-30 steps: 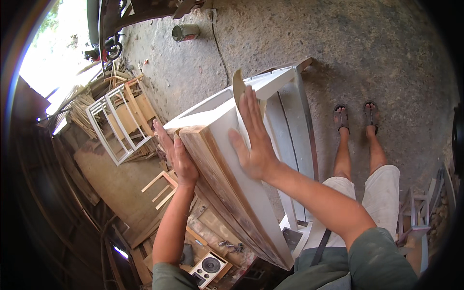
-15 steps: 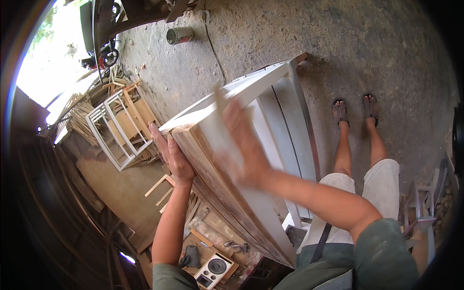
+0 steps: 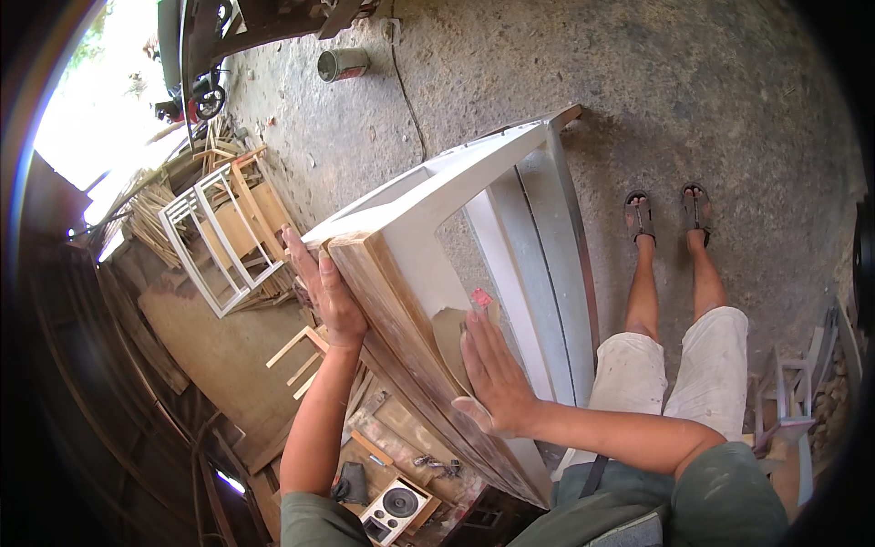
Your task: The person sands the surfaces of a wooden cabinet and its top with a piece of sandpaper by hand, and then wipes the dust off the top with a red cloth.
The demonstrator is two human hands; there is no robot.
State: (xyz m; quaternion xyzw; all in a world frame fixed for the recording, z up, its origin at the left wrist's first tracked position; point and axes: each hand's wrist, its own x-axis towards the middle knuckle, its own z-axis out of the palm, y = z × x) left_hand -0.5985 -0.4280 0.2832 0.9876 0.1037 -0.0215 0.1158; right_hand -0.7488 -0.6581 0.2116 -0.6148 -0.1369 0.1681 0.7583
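A piece of furniture with a white-painted frame (image 3: 504, 153) and a brown wooden top (image 3: 375, 301) lies tipped on its side before me. My left hand (image 3: 326, 296) rests with fingers stretched out against the far corner of the top. A beige sheet of what looks like sandpaper (image 3: 447, 334), with a red mark on it, lies against the white side panel (image 3: 421, 264). My right hand (image 3: 497, 381) presses that sheet to the panel with its fingers straight and together, the thumb toward the top's edge. The palm covers part of the sheet.
A tin can (image 3: 344, 64) and a dark cable (image 3: 407, 105) are on the concrete floor ahead. White frames (image 3: 214, 246) lean by a heap of wood strips at left. A speaker (image 3: 397, 506) sits near bottom centre. My sandalled feet (image 3: 641, 214) stand at right.
My right hand has come back toward me along the white panel with the sheet under it, from a blurred position farther out. My left hand stays at the top's corner.
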